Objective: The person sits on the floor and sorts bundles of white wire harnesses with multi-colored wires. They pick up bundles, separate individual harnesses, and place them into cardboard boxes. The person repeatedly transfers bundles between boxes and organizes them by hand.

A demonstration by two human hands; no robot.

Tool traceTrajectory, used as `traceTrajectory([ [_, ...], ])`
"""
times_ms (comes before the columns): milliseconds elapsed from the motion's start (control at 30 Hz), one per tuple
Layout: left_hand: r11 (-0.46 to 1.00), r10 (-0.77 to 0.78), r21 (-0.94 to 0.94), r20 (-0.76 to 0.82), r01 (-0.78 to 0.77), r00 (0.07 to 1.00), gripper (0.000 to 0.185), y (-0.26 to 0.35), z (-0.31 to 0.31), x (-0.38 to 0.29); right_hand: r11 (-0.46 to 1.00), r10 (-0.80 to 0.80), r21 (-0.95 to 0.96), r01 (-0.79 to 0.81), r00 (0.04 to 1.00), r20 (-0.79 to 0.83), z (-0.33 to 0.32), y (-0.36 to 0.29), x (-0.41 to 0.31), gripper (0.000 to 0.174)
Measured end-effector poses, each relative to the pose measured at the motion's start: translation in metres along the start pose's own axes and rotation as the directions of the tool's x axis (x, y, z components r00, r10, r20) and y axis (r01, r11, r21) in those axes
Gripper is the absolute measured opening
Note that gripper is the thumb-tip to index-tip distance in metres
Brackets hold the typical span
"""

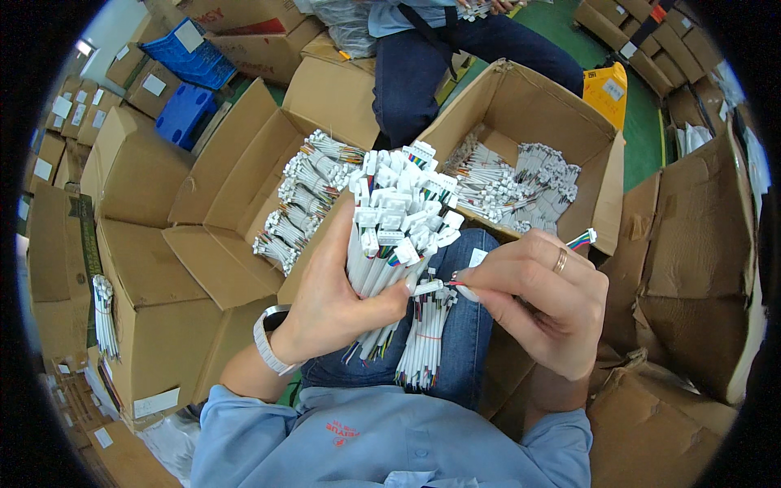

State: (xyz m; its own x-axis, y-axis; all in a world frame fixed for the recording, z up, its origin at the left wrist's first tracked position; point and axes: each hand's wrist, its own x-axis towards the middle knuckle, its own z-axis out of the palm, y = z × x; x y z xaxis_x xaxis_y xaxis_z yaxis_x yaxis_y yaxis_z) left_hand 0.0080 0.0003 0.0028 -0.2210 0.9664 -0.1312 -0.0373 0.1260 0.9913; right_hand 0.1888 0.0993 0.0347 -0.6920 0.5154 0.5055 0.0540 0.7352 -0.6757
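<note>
My left hand (332, 299) is wrapped around a thick bundle of white-sleeved cable harnesses (390, 226), with their white plastic connectors upward. Under its thumb a white connector (428, 288) sticks out to the right. My right hand (540, 299) pinches a thin red wire end beside that connector. Another harness end with a white connector and coloured wires (583, 240) shows behind the right hand's fingers; how it is held is hidden. A second bundle of cable harnesses (424, 341), tied with a band, lies on the lap in jeans.
Open cardboard boxes with harness bundles stand at front left (238, 165) and front right (549, 110). Another bundle (105, 317) is at far left. A person in dark trousers (406, 79) sits opposite. More cardboard boxes (689, 268) stand at right, a blue crate (189, 55) at upper left.
</note>
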Motion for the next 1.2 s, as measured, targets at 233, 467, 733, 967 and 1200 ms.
traceTrajectory([
  [233, 0.998, 0.026, 0.051, -0.026, -0.024, 0.999, 0.061, 0.0039, -0.0007, 0.0015, 0.967, -0.139, -0.203, 0.151, 0.988, 0.072, 0.0021, 0.0002, -0.0034, 0.023],
  [467, 0.981, 0.073, 0.186, -0.068, -0.059, 0.995, 0.059, 0.0041, -0.0013, 0.003, 0.923, -0.242, -0.271, 0.272, 0.96, 0.14, 0.0012, 0.0042, -0.0039, 0.029],
  [733, 0.943, 0.163, 0.3, -0.03, -0.146, 0.986, 0.057, -0.0008, -0.0026, 0.0055, 0.934, -0.196, -0.255, 0.251, 0.955, 0.222, 0.0008, -0.0021, -0.0005, 0.027],
  [967, 0.914, 0.205, 0.364, -0.026, -0.182, 0.978, 0.056, -0.0031, -0.0022, 0.0085, 0.928, -0.163, -0.285, 0.241, 0.949, 0.27, -0.0038, -0.0027, 0.002, 0.025],
  [1200, 0.906, 0.249, 0.36, -0.025, -0.224, 0.968, 0.055, -0.0029, -0.0027, 0.0083, 0.967, -0.093, -0.224, 0.121, 0.986, 0.135, 0.0, -0.0039, -0.0027, 0.023],
])
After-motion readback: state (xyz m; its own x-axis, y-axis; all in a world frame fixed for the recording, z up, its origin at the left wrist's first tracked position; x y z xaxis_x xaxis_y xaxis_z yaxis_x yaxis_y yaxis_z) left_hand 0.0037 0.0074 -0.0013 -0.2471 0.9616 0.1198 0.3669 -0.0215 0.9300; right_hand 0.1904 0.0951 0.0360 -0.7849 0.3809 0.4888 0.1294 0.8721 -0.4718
